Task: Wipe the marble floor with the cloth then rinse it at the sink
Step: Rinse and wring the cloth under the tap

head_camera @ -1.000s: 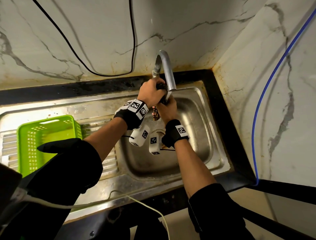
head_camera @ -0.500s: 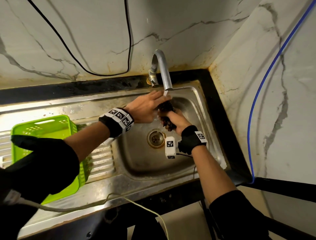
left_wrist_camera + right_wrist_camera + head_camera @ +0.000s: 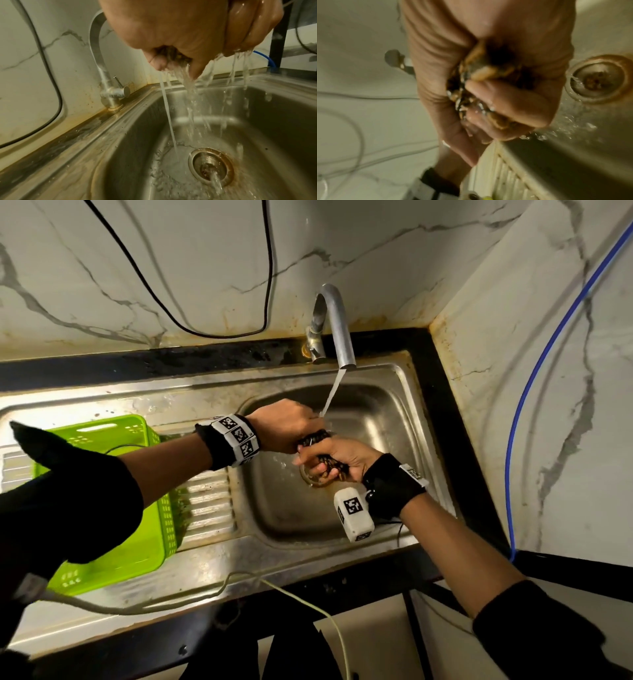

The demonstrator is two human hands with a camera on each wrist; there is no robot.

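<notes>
**Observer:** Steel basin, tap running. Your left hand point(image 3: 286, 424) and right hand point(image 3: 337, 455) meet directly over the drain point(image 3: 211, 165), both clamped on the cloth point(image 3: 313, 438). Dark wad, bunched, soaked.

**Operator:** Where does the stream land?

**Observer:** Water from the faucet point(image 3: 337, 326) strikes at your left knuckles, faucet-side of the drain. In the left wrist view it pours out under the fist in several strands and falls beside the drain.

**Operator:** How does the cloth lie?

**Observer:** Its long axis runs fist to fist: left hand grips the end nearer the faucet, right hand the end nearer you, fists touching. Little cloth shows between them. The right wrist view is blurred; I can only make out cloth squeezed between curled fingers.

**Operator:** Next move?

**Observer:** I judge you're mid-rinse, wringing. A twist would turn on that axis, so counter-rotate the fists. Your left hand is nearer the faucet handle. The green basket point(image 3: 137, 556) sits on the drainboard, well apart from the drain.
</notes>
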